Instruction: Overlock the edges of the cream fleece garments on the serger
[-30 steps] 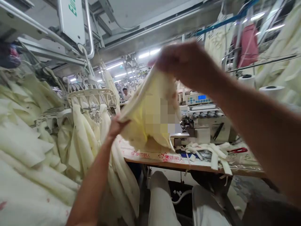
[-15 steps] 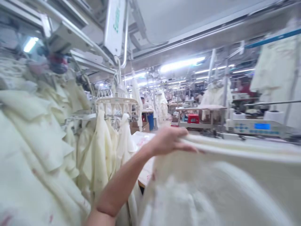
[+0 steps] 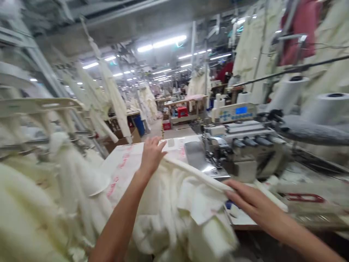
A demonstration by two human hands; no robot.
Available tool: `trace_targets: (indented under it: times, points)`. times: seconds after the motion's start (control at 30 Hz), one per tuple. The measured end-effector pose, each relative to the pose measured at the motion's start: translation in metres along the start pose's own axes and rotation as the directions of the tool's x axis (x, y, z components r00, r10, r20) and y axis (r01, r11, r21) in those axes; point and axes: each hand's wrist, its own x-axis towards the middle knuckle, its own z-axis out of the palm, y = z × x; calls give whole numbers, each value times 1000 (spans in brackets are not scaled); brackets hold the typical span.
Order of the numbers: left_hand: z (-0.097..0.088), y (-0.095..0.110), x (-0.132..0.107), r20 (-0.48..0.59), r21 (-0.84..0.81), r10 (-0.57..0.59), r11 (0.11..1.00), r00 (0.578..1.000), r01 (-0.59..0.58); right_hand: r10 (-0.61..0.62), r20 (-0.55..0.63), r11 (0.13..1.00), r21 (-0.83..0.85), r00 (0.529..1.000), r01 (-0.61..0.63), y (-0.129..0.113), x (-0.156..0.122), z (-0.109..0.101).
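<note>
A cream garment point(image 3: 174, 203) hangs in loose folds between my hands, its long top edge stretched over the front of the white table point(image 3: 131, 162). The left end of that edge is in my left hand point(image 3: 153, 154), whose fingers are closed. Fingers of my right hand point(image 3: 252, 203) pinch the other end, lower and nearer to me. Just beyond my right hand stands an overlock sewing machine point(image 3: 242, 143) with a bare metal plate point(image 3: 195, 156) at its left. The garment's lower part runs out of view at the bottom.
To the left, more cream garments point(image 3: 73, 178) hang from a hanger rack point(image 3: 40, 105). Large thread cones point(image 3: 289, 91) stand behind the machine at right. Red-handled scissors or a similar red tool point(image 3: 305, 197) lies on the machine table. Farther back is a red stool point(image 3: 182, 111).
The view has swung right and down towards the machine. My left hand has brought the garment's edge down over the table. My right hand has come into view, holding the edge.
</note>
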Motion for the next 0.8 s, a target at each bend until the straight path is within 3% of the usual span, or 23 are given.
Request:
trace_targets:
  times: [0.07, 0.1, 0.2, 0.4, 0.53, 0.7, 0.8]
  points:
    - [54, 16, -8, 61, -54, 74, 996, 995, -71, 173, 190, 978, 81, 966, -191, 14, -4, 6]
    - [74, 26, -15, 109, -73, 130, 990, 986, -123, 221, 228, 963, 105, 948, -250, 20, -3, 9]
    - [107, 52, -30, 225, -49, 220, 976, 949, -214, 240, 198, 961, 89, 950, -261, 35, 4, 12]
    - [112, 61, -20, 347, 178, 164, 955, 923, -237, 189, 261, 973, 79, 947, -216, 57, 10, -9]
    - [115, 58, -9, 328, 101, 121, 982, 937, -162, 137, 312, 972, 139, 940, -188, 67, 24, -21]
    - [124, 61, 4, 274, 61, -13, 998, 962, -4, 383, 227, 919, 0, 895, -393, 78, 40, -19]
    - [129, 62, 10, 266, 98, -68, 994, 962, 44, 448, 168, 893, -127, 878, -431, 80, 44, -15]
